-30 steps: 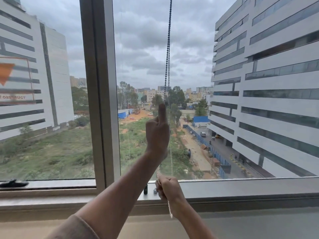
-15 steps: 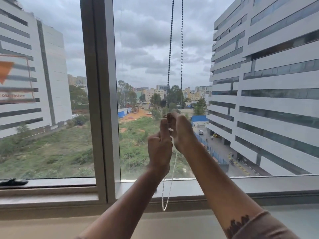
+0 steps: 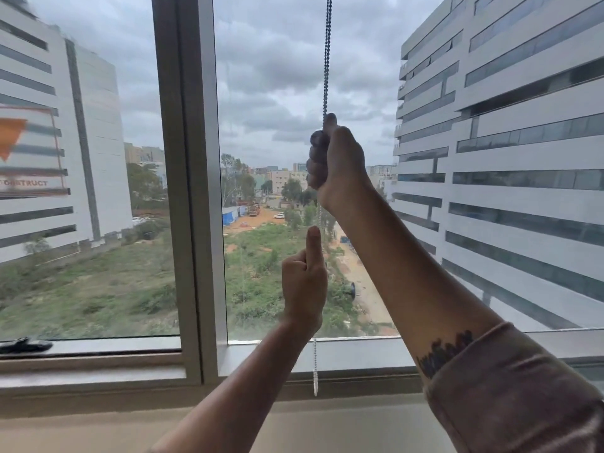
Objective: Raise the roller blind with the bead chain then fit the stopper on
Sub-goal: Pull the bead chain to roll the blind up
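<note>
The bead chain (image 3: 326, 60) hangs in front of the window pane, dark against the sky, its two strands close together. My right hand (image 3: 336, 161) is high up, closed in a fist around the chain. Below it my left hand (image 3: 304, 282) grips the chain too, with the index finger pointing straight up. The chain's pale lower loop (image 3: 315, 367) dangles under my left wrist, down to the sill. The roller blind itself is out of view above. No stopper is visible.
A grey vertical window mullion (image 3: 192, 191) stands left of the chain. A black window latch (image 3: 23, 345) lies on the lower frame at far left. The sill (image 3: 359, 358) runs across below the glass. Buildings and open ground lie outside.
My right hand has climbed from the sill, past my left hand, to a high grip on the chain. My left hand stayed at about the same height.
</note>
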